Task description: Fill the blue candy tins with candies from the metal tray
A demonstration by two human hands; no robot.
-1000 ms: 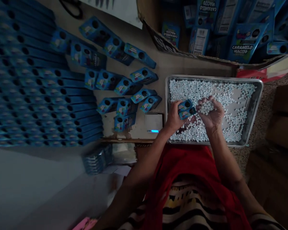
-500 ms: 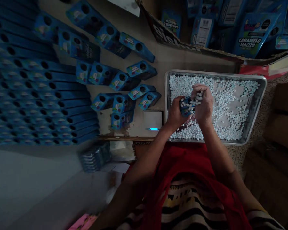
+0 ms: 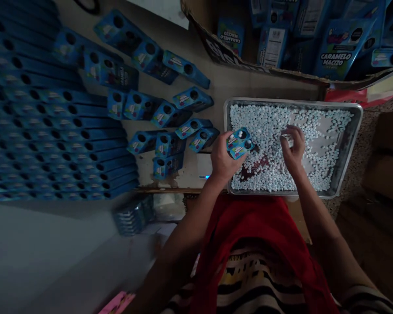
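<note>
My left hand (image 3: pixel 225 159) is wrapped round two small blue candy boxes (image 3: pixel 238 149) held side by side over the near left part of a metal tray (image 3: pixel 346 150). Their tops face up, with round dark holes, and a few white candies show at the openings. Small pale candies (image 3: pixel 265 115) cover much of the tray floor. Above the middle of them hovers my right hand (image 3: pixel 294 150), fingers curved and apart from the thumb, with nothing visible held. A small white scale (image 3: pixel 203 162) with a lit blue display is partly hidden behind my left hand.
Several blue boxes (image 3: pixel 168 114) stand loosely left of the tray, beside long packed rows of the same boxes (image 3: pixel 52 139). Behind the tray, a cardboard carton (image 3: pixel 222 56) holds more blue boxes. A red sheet (image 3: pixel 350 96) lies at its right corner.
My left hand has moved left with the boxes, off toward the scale. My right hand has drawn away to the right from the boxes, and the candies in its palm are gone from view.
</note>
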